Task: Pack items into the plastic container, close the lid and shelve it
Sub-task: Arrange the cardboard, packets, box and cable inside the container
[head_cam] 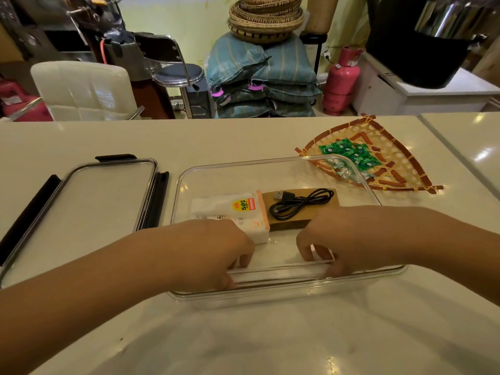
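A clear plastic container (pixel 276 165) stands open on the white table in front of me. Inside it lie a white tissue pack (pixel 238 209) with an orange edge and a brown box (pixel 300 224) with a coiled black USB cable (pixel 300 201) on top. My left hand (pixel 216 249) and my right hand (pixel 332 239) both grip the container's near rim, fingers curled over it into the inside. The clear lid (pixel 89 201) with black clips lies flat to the left of the container.
A woven triangular tray (pixel 400 163) with several green sachets (pixel 351 155) sits behind the container at the right. Beyond the table's far edge stand a white chair (pixel 81 90), a stool, stacked sacks and a pink gas cylinder (pixel 341 82).
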